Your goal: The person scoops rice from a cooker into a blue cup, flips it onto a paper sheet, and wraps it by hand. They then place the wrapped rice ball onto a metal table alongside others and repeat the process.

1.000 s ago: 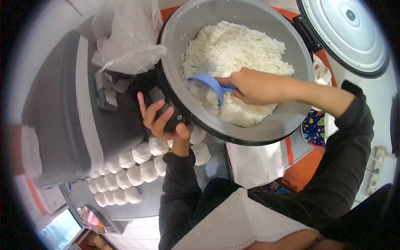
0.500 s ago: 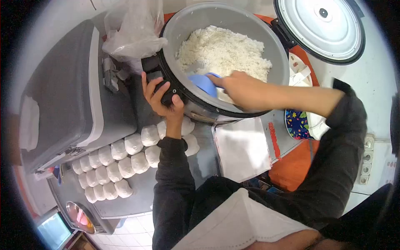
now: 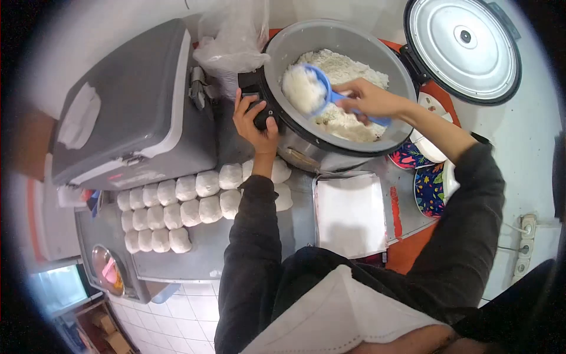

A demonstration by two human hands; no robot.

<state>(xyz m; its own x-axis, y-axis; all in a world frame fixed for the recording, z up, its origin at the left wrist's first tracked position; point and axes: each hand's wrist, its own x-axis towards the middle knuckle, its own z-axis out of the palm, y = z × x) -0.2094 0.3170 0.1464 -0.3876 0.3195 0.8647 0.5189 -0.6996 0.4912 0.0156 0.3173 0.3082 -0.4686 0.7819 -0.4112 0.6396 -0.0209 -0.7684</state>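
A large rice cooker (image 3: 272, 59) stands open at the top centre, with white rice (image 3: 339, 65) inside its grey pot. My right hand (image 3: 374, 101) is closed round the handle of a blue rice scoop (image 3: 319, 76). Heaped with rice, the scoop's bowl is tilted over the left part of the pot. My left hand (image 3: 257, 127) grips the black side handle (image 3: 263, 118) of the cooker, fingers wrapped over it. Below that hand, wrapped white bundles (image 3: 188, 211) sit in rows on the metal table, some hidden behind my left forearm.
A stack of white paper sheets (image 3: 351, 212) lies before the cooker. Patterned tubs (image 3: 429, 187) stand right of it, below the hinged lid (image 3: 464, 50). A grey cooler box (image 3: 138, 112) and a clear plastic bag (image 3: 230, 50) are on the left. A metal bowl (image 3: 101, 268) sits at far left.
The scoop came up out of the rice, now full, and turned so its bowl faces me. My left hand stayed on the handle. The whole view shifted slightly.
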